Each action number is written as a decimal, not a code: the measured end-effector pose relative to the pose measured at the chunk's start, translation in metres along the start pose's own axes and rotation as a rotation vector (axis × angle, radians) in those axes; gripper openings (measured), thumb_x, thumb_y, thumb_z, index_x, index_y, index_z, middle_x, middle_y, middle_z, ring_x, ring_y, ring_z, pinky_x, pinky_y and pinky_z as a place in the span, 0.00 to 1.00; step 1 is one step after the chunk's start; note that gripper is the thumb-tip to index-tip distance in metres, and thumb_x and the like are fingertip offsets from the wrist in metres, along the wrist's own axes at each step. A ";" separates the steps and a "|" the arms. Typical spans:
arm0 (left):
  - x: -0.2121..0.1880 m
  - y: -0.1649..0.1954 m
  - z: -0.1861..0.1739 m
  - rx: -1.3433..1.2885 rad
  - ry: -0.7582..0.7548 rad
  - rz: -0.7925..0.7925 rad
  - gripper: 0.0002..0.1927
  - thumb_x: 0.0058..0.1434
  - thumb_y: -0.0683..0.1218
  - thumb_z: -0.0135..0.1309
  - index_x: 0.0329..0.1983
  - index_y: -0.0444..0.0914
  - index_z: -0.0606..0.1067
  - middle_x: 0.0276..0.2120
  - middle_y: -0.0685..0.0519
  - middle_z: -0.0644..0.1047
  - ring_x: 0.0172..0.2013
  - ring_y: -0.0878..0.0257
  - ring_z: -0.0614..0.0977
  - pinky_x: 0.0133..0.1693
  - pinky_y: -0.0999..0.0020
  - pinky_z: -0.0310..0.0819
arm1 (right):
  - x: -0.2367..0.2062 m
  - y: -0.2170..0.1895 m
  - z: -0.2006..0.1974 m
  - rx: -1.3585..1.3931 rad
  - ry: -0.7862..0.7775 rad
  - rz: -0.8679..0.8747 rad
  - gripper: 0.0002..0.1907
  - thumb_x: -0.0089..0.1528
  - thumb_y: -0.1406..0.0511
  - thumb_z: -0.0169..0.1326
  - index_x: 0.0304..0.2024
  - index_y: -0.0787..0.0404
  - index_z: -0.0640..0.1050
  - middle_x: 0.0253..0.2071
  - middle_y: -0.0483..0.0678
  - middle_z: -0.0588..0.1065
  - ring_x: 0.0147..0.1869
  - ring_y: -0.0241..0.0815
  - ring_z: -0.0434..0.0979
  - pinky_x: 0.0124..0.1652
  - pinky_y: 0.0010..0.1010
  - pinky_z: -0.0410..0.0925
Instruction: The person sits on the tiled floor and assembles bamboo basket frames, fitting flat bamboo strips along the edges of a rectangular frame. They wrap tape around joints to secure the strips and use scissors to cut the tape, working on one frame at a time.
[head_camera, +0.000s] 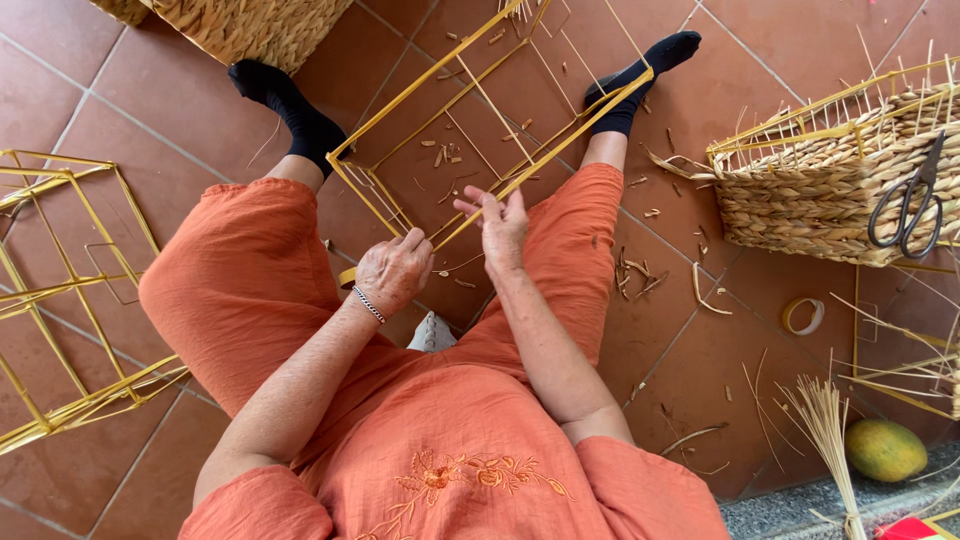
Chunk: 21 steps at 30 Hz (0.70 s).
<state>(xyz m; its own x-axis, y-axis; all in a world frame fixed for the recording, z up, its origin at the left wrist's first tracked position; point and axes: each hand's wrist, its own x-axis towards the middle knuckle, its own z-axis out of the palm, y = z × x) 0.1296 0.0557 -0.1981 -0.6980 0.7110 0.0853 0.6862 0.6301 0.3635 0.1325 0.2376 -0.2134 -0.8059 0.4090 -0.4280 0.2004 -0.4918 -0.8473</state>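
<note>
A person in orange clothes is sitting on a tiled floor (150, 110), legs spread, black socks on both feet. A yellow wire frame (480, 130) is lying between the legs, its near corner coming up to the hands and its far end reaching past the feet.

The left hand (392, 272) is curling over the near corner of the frame, fingers bent down and gripping a bar there; a bracelet (368, 304) is sitting on that wrist. The right hand (500, 222) is resting against the long bar on the frame's right side, thumb and fingers partly spread and pinching the bar loosely. Whether it is also holding a strand against the bar cannot be told.

Straw scraps (635, 275) are lying scattered on the tiles beside the right thigh and inside the frame.

To the right, a half-woven basket (800, 190) is standing on the floor with loose straw ends sticking up from its rim. Scissors (908, 200) are resting on its top. Near it on the tiles, a tape roll (803, 315) is lying flat. Further toward the lower right, a straw bundle (825, 420) is lying beside a green fruit (885, 450).

To the left, well apart from the hands, another empty frame (60, 300) is lying on the floor. A finished basket (250, 25) is standing at the top edge, near the left foot.
</note>
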 end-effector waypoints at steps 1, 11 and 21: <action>0.000 0.000 0.000 -0.003 0.004 -0.007 0.07 0.61 0.44 0.57 0.30 0.38 0.73 0.33 0.50 0.71 0.31 0.55 0.81 0.33 0.59 0.78 | -0.003 0.004 0.003 0.012 -0.010 0.000 0.28 0.71 0.68 0.44 0.72 0.72 0.55 0.49 0.60 0.80 0.46 0.49 0.86 0.46 0.32 0.77; -0.004 0.004 -0.005 -0.108 0.094 -0.037 0.05 0.63 0.44 0.57 0.34 0.37 0.76 0.43 0.53 0.76 0.31 0.56 0.83 0.33 0.59 0.78 | -0.047 0.044 0.024 -0.290 -0.051 0.070 0.30 0.71 0.65 0.53 0.72 0.71 0.64 0.53 0.59 0.77 0.52 0.40 0.74 0.49 0.29 0.69; -0.003 0.000 0.001 -0.079 -0.062 -0.127 0.09 0.63 0.47 0.59 0.30 0.39 0.76 0.37 0.50 0.70 0.35 0.55 0.83 0.34 0.57 0.79 | -0.011 -0.004 -0.011 0.098 -0.088 0.236 0.19 0.69 0.62 0.53 0.60 0.61 0.70 0.54 0.52 0.78 0.51 0.42 0.80 0.48 0.37 0.74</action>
<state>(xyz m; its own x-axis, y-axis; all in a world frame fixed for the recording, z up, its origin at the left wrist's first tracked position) 0.1324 0.0538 -0.1992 -0.7621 0.6470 -0.0227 0.5735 0.6910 0.4401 0.1462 0.2437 -0.2090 -0.7894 0.2083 -0.5775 0.3368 -0.6396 -0.6910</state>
